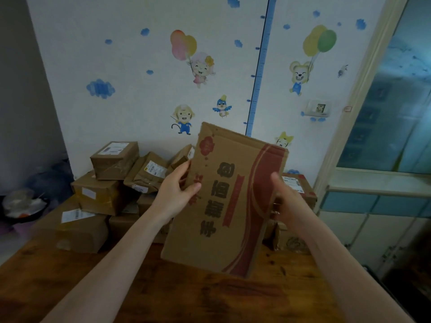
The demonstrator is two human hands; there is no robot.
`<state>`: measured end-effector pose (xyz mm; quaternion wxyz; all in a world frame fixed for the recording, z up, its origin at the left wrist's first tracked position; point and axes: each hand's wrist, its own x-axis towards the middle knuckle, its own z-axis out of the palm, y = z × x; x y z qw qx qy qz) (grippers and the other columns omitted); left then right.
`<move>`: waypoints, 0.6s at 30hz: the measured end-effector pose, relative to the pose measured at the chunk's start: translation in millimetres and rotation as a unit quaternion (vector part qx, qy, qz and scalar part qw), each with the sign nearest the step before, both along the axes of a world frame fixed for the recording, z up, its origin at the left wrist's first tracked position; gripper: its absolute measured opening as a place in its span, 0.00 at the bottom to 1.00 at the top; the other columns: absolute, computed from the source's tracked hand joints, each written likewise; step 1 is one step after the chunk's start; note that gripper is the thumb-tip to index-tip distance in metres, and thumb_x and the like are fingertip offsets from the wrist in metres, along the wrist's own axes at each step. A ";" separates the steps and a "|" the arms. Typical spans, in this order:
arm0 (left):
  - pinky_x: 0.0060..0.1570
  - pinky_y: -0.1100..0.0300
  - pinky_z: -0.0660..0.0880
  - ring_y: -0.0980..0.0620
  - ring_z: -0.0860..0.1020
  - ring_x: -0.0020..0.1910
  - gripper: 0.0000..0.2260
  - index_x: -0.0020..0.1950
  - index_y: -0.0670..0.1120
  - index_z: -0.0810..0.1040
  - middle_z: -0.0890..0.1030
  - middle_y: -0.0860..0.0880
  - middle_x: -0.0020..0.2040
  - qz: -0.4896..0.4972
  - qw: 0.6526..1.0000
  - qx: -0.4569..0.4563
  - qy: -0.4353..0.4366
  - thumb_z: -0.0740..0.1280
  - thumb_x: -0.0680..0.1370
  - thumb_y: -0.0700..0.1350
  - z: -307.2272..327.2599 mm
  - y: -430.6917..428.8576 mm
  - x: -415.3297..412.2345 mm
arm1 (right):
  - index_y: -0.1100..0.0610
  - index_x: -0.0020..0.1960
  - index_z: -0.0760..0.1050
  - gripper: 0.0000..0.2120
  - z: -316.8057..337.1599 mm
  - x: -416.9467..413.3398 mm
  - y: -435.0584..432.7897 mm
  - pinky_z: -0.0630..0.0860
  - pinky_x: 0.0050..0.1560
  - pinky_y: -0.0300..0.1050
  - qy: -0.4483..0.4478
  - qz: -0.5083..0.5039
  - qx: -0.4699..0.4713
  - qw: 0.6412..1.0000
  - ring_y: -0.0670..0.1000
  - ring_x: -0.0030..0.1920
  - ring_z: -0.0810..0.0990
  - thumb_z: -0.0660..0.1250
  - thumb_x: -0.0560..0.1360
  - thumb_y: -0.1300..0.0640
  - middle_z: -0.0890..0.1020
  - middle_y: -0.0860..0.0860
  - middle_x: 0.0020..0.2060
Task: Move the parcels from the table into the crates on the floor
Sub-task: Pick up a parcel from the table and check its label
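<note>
Over the table point(149, 297), 2 hands are holding 1 flat parcel point(224, 206) between them, its long axis running up and away. The left hand point(175, 185) is pinching its left edge, and the right hand point(291, 201), blurred, is seemingly gripping the right. Other parcels point(112, 162) are lying stacked behind.

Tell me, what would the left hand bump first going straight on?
The printed cardboard box: the left hand grips its edge, pointing into it. Beyond that, depth is unclear.

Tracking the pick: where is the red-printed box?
The red-printed box is centre of the head view, gripped between left hand and right hand, over the table.
</note>
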<state>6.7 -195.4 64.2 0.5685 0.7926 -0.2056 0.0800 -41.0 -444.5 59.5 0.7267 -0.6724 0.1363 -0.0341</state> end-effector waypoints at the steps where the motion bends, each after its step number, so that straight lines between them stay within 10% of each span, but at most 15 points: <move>1: 0.61 0.56 0.72 0.55 0.72 0.62 0.23 0.73 0.48 0.66 0.74 0.53 0.65 0.005 1.000 0.017 -0.010 0.65 0.79 0.39 -0.3 1.1 0.4 | 0.51 0.71 0.67 0.55 1.2 1.5 -0.6 0.75 0.57 0.60 0.020 0.006 0.036 0.999 0.59 0.59 0.77 0.71 0.51 0.25 0.78 0.55 0.62; 4: 0.61 0.56 0.71 0.52 0.72 0.64 0.22 0.71 0.46 0.67 0.74 0.51 0.65 0.018 0.998 0.048 -0.019 0.65 0.78 0.37 -1.5 3.2 4.0 | 0.57 0.74 0.62 0.63 1.0 5.5 -5.6 0.76 0.52 0.64 0.055 -0.015 0.174 0.983 0.64 0.60 0.75 0.70 0.48 0.24 0.74 0.60 0.65; 9: 0.61 0.53 0.72 0.52 0.74 0.61 0.14 0.58 0.51 0.72 0.76 0.52 0.60 0.008 1.000 0.015 0.012 0.70 0.75 0.49 -7.5 2.5 0.3 | 0.60 0.69 0.67 0.25 6.5 -1.9 -8.7 0.77 0.46 0.63 0.063 -0.033 0.196 0.978 0.64 0.57 0.76 0.59 0.75 0.51 0.77 0.62 0.58; 12: 0.63 0.50 0.71 0.52 0.72 0.63 0.32 0.69 0.53 0.69 0.75 0.53 0.62 0.047 0.998 0.031 -0.029 0.69 0.70 0.66 -6.0 0.0 -1.1 | 0.58 0.65 0.67 0.20 2.9 -8.6 -4.1 0.77 0.39 0.59 0.037 -0.011 0.206 0.978 0.63 0.56 0.77 0.55 0.73 0.59 0.76 0.61 0.58; 18: 0.65 0.52 0.69 0.49 0.70 0.67 0.27 0.74 0.51 0.63 0.74 0.50 0.66 0.051 0.995 0.044 -0.068 0.68 0.77 0.45 -7.1 -4.5 0.7 | 0.53 0.67 0.69 0.22 -2.3 -9.0 -1.1 0.78 0.45 0.63 0.024 -0.033 0.201 0.979 0.62 0.58 0.76 0.66 0.75 0.51 0.77 0.59 0.59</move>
